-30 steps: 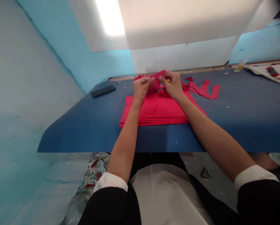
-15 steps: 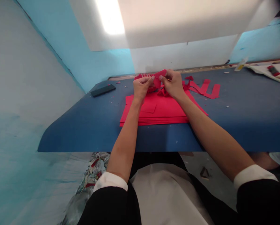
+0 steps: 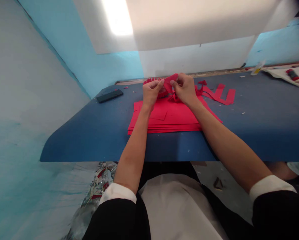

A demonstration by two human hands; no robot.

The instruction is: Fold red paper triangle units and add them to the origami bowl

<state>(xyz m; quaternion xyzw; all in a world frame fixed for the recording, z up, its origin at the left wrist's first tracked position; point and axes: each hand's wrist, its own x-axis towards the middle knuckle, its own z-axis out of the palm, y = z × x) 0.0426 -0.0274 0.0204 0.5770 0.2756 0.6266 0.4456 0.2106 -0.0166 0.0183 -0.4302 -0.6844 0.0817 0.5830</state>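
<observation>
Between my two hands is a small piece of red paper [image 3: 168, 83], raised above the table and partly hidden by my fingers. My left hand [image 3: 150, 93] pinches its left side between thumb and fingers. On the other side my right hand [image 3: 185, 88] grips the upper right edge in a pinch. Below lies a stack of red paper sheets [image 3: 174, 115], with a small cut red piece [image 3: 159, 115] on top. Behind my left hand shows a red paper shape with a spiky fringe [image 3: 153, 80]. Crumpled or folded red pieces [image 3: 173, 98] sit under my right hand.
Red paper strips [image 3: 221, 95] lie right of the stack on the blue table [image 3: 89, 133]. A dark flat block [image 3: 110, 96] is at the left. A small clear bottle [image 3: 258, 68] stands at the back right, near a pale sheet [image 3: 281, 75]. Clear plastic litter [image 3: 99, 183] fills the floor below.
The red paper between my fingers has shifted slightly, and less of its lower part hangs down. Both hands stay in nearly the same place.
</observation>
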